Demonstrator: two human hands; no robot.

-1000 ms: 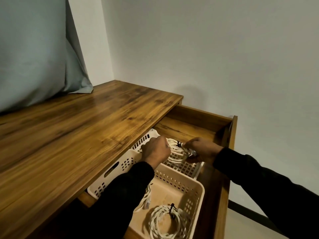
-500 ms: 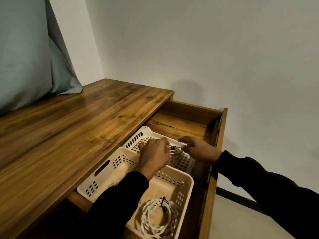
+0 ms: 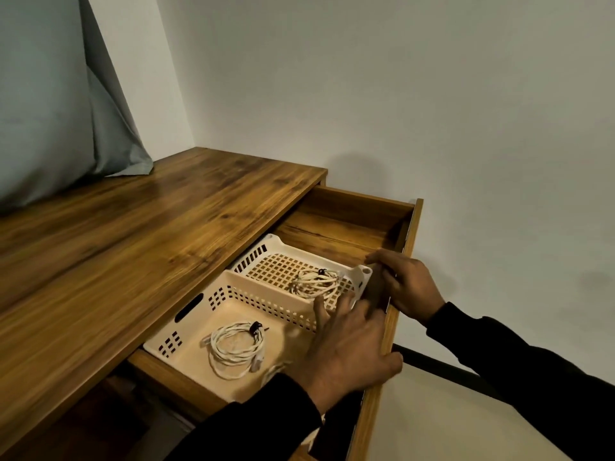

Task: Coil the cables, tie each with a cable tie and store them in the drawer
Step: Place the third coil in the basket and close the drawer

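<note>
Single head view — looks forward and down from above the desk (image 3: 139, 247), close over the open drawer (image 3: 346, 224); wall (image 3: 432, 94) behind.

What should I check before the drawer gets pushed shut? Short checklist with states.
1. Far coil lies inside the far basket, tie on: ok.
2. Near coil lies inside the near basket, tie on: ok.
3. Left hand free of cable, fingers spread at the drawer front: ok.
4. Right hand has fingers over the front's top edge, inside the drawer: not ok, pinch risk.
5. A third cable shows under the left wrist; tied or not: cannot tell.
6. Nothing sticking above basket rims: ok where visible.
</note>
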